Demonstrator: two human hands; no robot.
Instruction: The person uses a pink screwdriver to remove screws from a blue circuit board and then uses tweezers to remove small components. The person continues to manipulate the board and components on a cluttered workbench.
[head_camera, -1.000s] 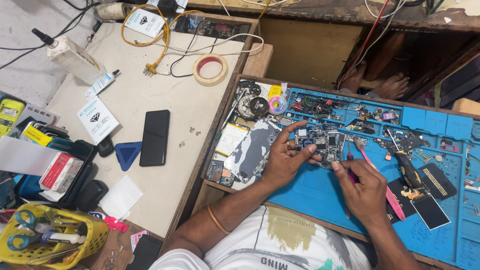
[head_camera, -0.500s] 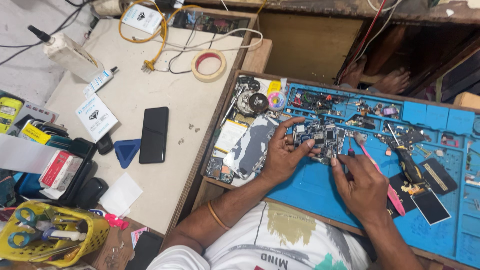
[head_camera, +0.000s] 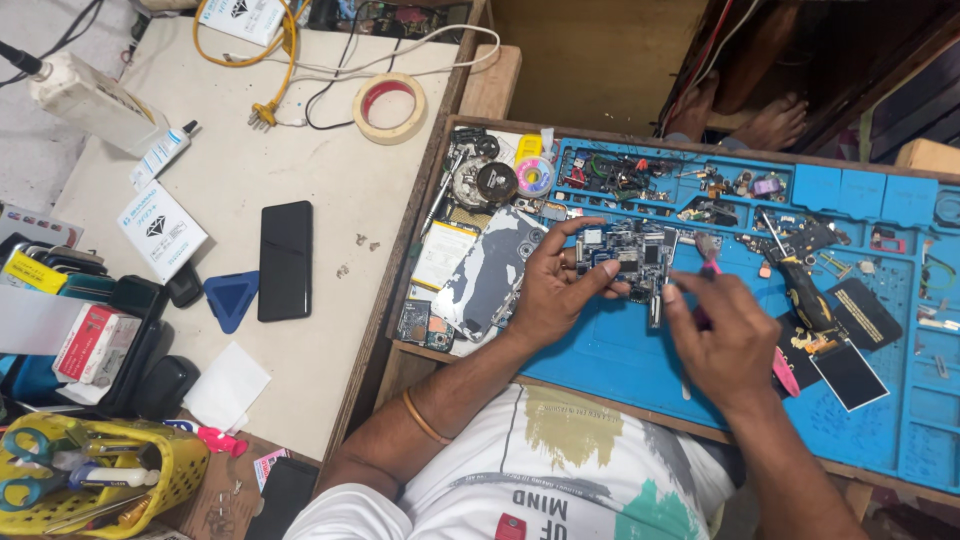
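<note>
I note the bench (head_camera: 330, 190) filling the left of the frame and the blue mat (head_camera: 620, 360) at right centre. A phone back (head_camera: 488, 275) lies stripped beside it, so disassembly looks done. My left hand (head_camera: 553, 290) pinches the circuit board (head_camera: 630, 257) mid-frame; my right hand (head_camera: 725, 335) grips a pink tool (head_camera: 783, 372) at it. I judge board work unfinished.
</note>
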